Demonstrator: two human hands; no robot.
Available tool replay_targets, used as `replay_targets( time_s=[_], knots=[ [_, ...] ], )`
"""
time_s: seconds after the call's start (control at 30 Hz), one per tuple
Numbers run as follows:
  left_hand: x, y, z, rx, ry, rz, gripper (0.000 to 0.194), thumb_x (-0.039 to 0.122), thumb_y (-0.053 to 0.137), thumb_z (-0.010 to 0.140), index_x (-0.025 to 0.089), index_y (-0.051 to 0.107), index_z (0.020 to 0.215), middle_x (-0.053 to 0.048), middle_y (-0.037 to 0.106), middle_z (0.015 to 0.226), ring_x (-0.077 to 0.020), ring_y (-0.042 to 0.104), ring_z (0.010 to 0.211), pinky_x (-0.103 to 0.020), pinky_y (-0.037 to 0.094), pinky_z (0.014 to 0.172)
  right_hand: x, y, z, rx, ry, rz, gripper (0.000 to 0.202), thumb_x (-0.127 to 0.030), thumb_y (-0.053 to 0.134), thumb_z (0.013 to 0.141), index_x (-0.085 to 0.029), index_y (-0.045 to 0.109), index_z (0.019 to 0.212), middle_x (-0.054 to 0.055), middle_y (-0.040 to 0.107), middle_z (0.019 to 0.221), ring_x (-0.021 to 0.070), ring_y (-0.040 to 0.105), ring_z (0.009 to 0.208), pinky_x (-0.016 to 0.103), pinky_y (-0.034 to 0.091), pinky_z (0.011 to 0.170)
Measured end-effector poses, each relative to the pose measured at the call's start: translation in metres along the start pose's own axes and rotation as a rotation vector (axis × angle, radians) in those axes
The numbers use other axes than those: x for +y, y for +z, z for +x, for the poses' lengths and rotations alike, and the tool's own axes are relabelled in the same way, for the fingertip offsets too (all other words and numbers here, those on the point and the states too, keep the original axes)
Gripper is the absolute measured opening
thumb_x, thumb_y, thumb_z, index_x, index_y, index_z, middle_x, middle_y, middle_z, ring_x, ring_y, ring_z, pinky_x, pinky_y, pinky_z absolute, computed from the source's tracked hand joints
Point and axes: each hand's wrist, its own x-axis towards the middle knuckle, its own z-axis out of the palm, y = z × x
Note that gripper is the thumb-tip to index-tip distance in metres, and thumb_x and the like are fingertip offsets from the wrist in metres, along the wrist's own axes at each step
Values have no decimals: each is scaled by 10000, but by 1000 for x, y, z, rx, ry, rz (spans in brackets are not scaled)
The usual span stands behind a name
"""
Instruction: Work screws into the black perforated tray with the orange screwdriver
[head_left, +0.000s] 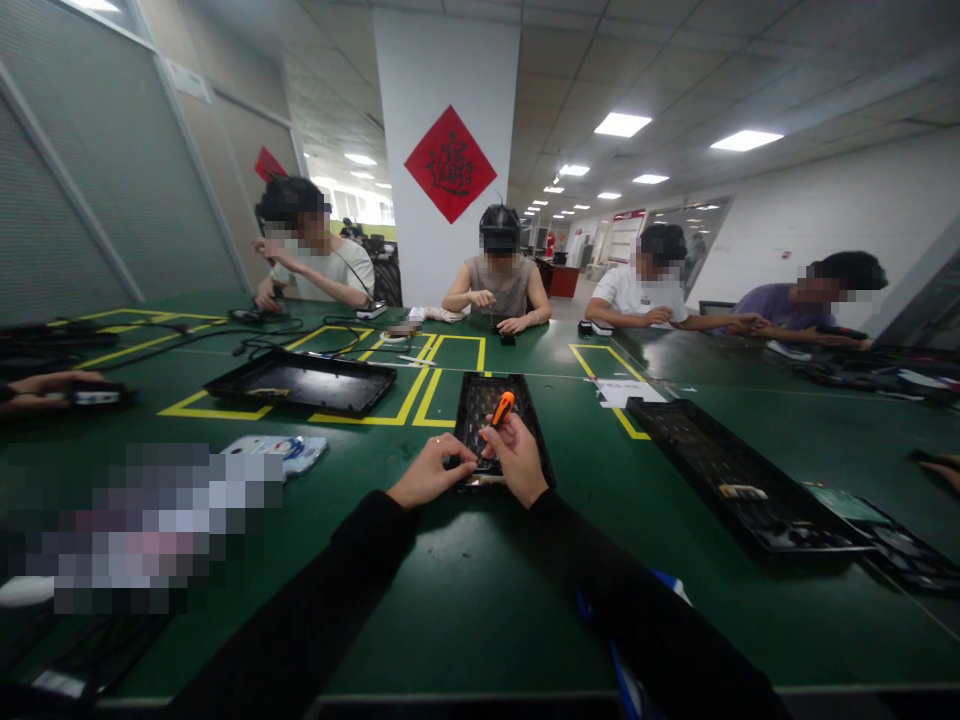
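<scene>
In front of me on the green table lies a shallow black plastic tray-like casing [534, 440] with small parts inside it. My right hand [517, 455] is closed around an orange and black screwdriver [502, 408], its handle tilted up and its tip hidden low in the casing. At the casing's near left corner my left hand [435, 470] is closed, thumb and forefinger pinched together. Whatever lies between those fingertips is too small to make out. A pale strip [480, 482] shows at the near edge of the casing, just below both hands.
A wide black tray [330, 380] lies left; a long black casing [735, 475] with small parts lies right. A plastic packet [300, 452], a white paper [626, 392] and yellow tape outlines [405, 412] are on the table. Several people sit across, and other hands show at both sides.
</scene>
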Motion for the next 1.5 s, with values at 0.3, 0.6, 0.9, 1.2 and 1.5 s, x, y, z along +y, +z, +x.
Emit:
replay_targets(
  time_s=[0.3, 0.6, 0.9, 1.2, 1.5],
  knots=[
    [5, -9, 0, 53, -23, 99, 255, 335, 453, 811, 203, 666, 760, -5, 632, 804, -160, 513, 852, -342, 293, 909, -1, -1, 0, -2, 7, -10, 271, -355, 534, 770, -173, 490, 965, 1, 577, 756, 79, 529, 538, 212, 452, 532],
    [7, -5, 0, 30, -8, 112, 269, 321, 422, 831, 202, 656, 773, 2, 634, 795, -159, 513, 870, -336, 277, 910, 1, -1, 0, 36, -19, -11, 243, -341, 532, 773, -181, 500, 953, -2, 573, 755, 79, 526, 541, 206, 447, 520],
    [6, 1, 1, 63, 11, 49, 254, 379, 491, 799, 182, 650, 776, -22, 623, 792, -153, 533, 805, -299, 352, 812, -2, 0, -2, -36, 0, 26, 247, -333, 524, 785, -176, 483, 971, 1, 577, 770, 86, 547, 566, 221, 462, 560],
    [6, 3, 2, 36, 39, -2, 257, 392, 519, 782, 176, 658, 777, -33, 627, 762, -147, 548, 760, -281, 389, 758, -3, 0, -1, -33, 0, 13, 264, -335, 528, 783, -179, 492, 993, 11, 591, 788, 87, 553, 563, 223, 465, 555],
    [8, 4, 2, 35, 1, -38, 247, 389, 545, 760, 161, 638, 741, -29, 628, 744, -143, 555, 731, -279, 404, 742, -6, -1, -1, -61, 48, 9, 373, -344, 516, 788, -161, 508, 1113, 41, 615, 849, 79, 534, 558, 235, 469, 579]
  ],
)
